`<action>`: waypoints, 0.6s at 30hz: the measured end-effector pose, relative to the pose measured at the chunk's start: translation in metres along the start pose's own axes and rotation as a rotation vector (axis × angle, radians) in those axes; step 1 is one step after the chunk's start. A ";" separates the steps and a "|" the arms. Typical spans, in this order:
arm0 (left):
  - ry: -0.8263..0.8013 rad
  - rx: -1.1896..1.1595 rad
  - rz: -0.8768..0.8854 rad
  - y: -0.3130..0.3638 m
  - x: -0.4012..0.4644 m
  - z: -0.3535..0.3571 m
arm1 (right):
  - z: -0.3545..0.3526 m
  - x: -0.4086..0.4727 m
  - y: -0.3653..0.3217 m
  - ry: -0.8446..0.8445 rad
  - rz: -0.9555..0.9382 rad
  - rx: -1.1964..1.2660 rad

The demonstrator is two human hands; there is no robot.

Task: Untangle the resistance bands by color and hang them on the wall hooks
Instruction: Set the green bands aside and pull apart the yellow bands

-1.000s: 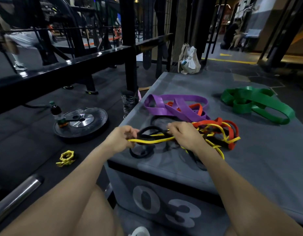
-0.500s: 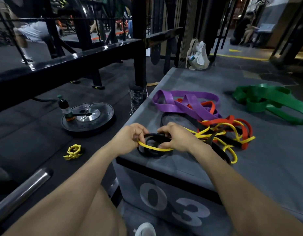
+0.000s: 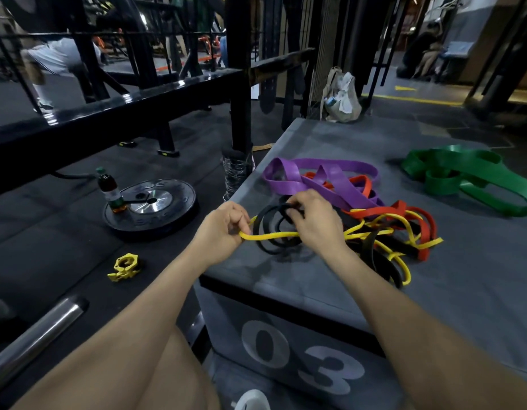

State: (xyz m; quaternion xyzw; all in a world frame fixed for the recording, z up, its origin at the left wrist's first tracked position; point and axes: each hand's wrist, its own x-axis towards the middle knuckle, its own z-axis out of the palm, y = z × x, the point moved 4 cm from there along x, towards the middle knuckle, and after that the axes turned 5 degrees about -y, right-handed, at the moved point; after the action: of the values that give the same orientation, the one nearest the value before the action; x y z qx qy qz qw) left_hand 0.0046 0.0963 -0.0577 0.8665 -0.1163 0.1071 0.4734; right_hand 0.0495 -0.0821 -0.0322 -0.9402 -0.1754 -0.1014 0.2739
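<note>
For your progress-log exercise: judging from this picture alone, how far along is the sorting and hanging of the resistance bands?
Done: only the wide green rubber band lies apart on the grey padded box. In hand: the left hand pinches the thin yellow band while the right hand grips the black band. Left: purple, orange-red, yellow and black remain tangled; nothing is hung, and no hooks show.

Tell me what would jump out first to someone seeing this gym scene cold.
Probably the tangle of bands on the grey box: a yellow band stretched between the left hand and right hand, woven through black bands, red bands and a purple band. Next, the green band lying apart at the box's far right. On the floor to the left, a weight plate with a bottle on it.
</note>
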 end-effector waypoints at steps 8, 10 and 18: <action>0.063 0.311 0.040 0.014 0.006 0.009 | -0.028 0.010 0.026 0.124 0.156 0.321; 0.010 0.365 0.017 0.014 0.007 0.014 | -0.041 0.012 0.035 0.182 0.198 0.356; 0.107 0.418 -0.072 0.028 0.015 0.029 | -0.085 0.007 0.065 0.307 0.434 0.518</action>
State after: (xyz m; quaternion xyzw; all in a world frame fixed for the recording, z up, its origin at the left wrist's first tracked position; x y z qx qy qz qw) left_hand 0.0120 0.0552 -0.0463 0.9426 -0.0352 0.1576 0.2923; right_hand 0.0730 -0.1787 0.0092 -0.8288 0.0513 -0.1329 0.5410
